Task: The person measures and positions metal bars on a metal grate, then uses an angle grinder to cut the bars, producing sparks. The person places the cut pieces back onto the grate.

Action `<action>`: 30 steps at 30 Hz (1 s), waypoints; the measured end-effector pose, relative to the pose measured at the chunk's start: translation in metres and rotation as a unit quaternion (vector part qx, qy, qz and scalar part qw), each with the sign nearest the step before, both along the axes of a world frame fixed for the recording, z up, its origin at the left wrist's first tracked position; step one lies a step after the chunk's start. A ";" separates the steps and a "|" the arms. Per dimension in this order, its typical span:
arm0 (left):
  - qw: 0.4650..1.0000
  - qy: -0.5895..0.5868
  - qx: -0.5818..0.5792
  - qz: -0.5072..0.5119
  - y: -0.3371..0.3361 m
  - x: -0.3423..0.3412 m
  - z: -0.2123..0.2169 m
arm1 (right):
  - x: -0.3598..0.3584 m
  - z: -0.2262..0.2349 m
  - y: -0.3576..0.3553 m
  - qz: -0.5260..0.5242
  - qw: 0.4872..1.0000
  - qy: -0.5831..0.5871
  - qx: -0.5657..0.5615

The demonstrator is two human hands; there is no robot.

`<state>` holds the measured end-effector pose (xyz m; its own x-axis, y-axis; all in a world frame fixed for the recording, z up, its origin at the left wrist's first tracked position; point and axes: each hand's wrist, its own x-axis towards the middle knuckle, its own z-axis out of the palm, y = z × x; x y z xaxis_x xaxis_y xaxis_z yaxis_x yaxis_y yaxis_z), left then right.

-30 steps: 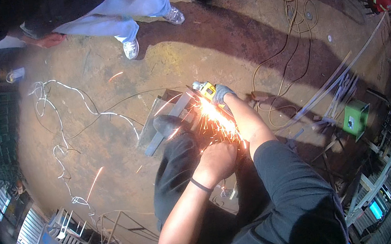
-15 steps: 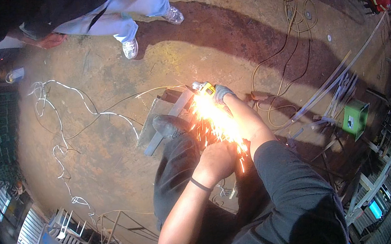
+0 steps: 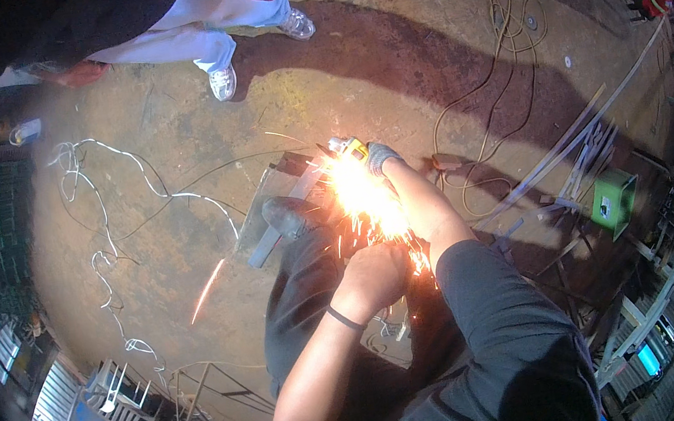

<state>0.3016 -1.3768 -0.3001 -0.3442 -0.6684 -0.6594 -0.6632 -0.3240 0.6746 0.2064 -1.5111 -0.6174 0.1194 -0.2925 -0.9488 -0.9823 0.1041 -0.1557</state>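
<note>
My right hand (image 3: pixel 382 160), in a grey glove, is closed around a yellow angle grinder (image 3: pixel 355 149). The grinder throws a dense white-orange spray of sparks (image 3: pixel 369 198) back toward me. Its disc is at the far end of a grey metal bar (image 3: pixel 266 246), but glare hides the exact contact. My shoe (image 3: pixel 287 216) presses on the bar, which lies slanted across a rusty metal block (image 3: pixel 291 164). My left hand (image 3: pixel 377 275), with a dark band at the wrist, is by my knee beside the sparks. Its fingers are hidden.
Another person in light trousers (image 3: pixel 203 46) stands at the upper left. A white cable (image 3: pixel 132 156) winds over the floor at left. A tan hose (image 3: pixel 494 48) lies coiled at the upper right. Metal strips (image 3: pixel 588 167) and a green box-shaped item (image 3: pixel 612 204) are at right.
The spark spray has grown brighter and covers more of the bar's far end. One long orange spark now streaks over the floor at left. Both hands stay nearly in place.
</note>
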 end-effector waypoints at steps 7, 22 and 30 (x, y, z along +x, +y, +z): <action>1.000 0.007 0.013 0.010 -0.005 -0.003 0.006 | -0.013 -0.018 -0.002 0.053 0.998 -0.018 -0.042; 1.000 0.010 0.020 0.017 -0.008 0.004 0.009 | -0.054 -0.015 -0.012 0.051 0.999 0.002 0.013; 0.999 0.009 0.002 0.043 0.001 0.003 0.006 | -0.046 -0.020 0.001 0.050 0.999 -0.011 0.005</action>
<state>0.3047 -1.3760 -0.2941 -0.2984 -0.6933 -0.6560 -0.6206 -0.3812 0.6852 0.1602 -1.5099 -0.6373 0.1684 -0.2681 -0.9486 -0.9842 0.0077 -0.1769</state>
